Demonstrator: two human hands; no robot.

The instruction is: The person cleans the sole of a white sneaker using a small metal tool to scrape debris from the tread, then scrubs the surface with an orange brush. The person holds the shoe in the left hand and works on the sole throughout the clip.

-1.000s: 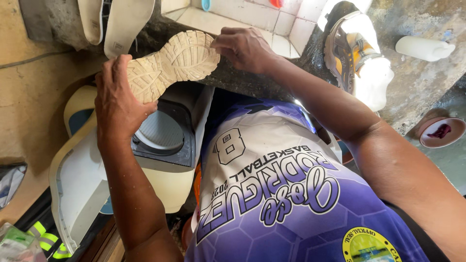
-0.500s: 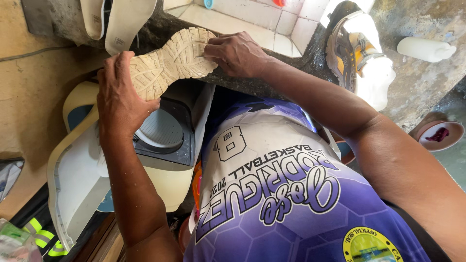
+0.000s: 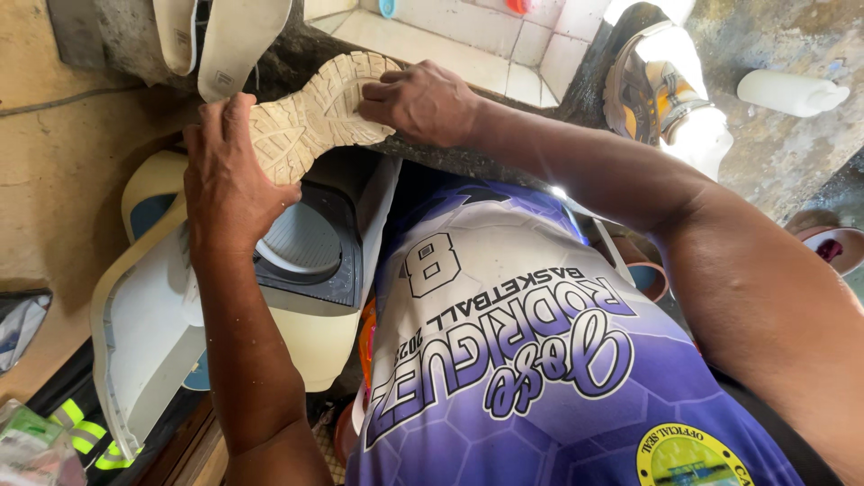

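A: What's the biggest thing near the grip?

B: Just below the hands sits a white washing machine [image 3: 153,333] with its lid open, its dark tub rim [image 3: 310,261] right under the left wrist.

A: And what is being held?

B: A beige shoe [image 3: 310,112], sole up, lying on the dark ledge [image 3: 468,153] of a tiled basin. The left hand [image 3: 225,175] wraps the heel end, fingers curled over its edge. The right hand [image 3: 418,99] presses on the toe end, fingers bent and together on the tread.

A: Anything else close by?

B: Above the left hand, two pale insoles [image 3: 220,40] stand propped up. Well off to the right of the right hand, a brown and yellow shoe [image 3: 643,85] rests on the ledge, and farther still a white bottle [image 3: 787,90] lies on its side.
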